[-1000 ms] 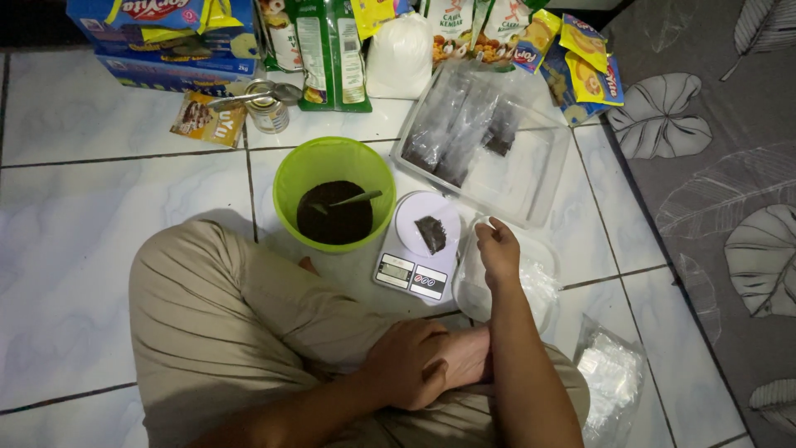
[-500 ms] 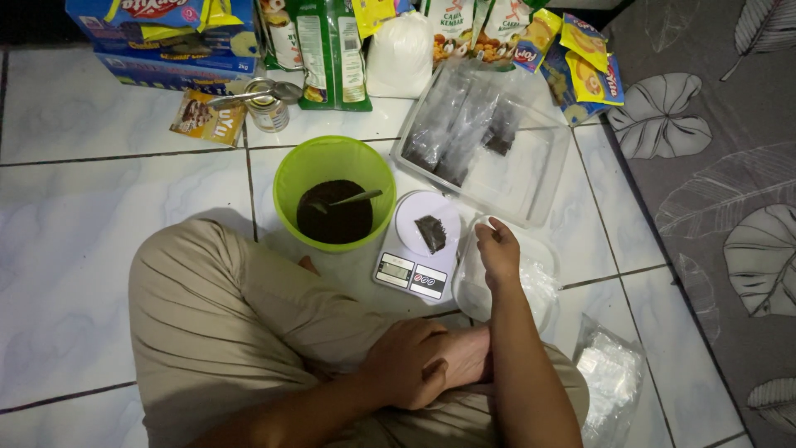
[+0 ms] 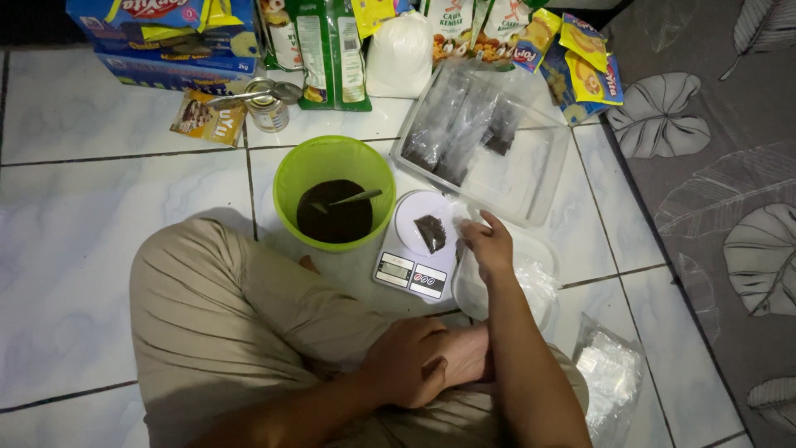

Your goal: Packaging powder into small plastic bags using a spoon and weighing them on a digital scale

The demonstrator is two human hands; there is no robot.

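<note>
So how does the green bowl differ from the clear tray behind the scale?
The green bowl is round, opaque and deep; the clear tray is rectangular, see-through and shallow. The bowl holds loose dark powder with a spoon in it; the tray holds filled small bags at its far end. Both sit on the tiled floor beside the scale.

Right hand pinches small clear bag of dark powder on kitchen scale; left hand rests on foot; green bowl beside scale.
</note>
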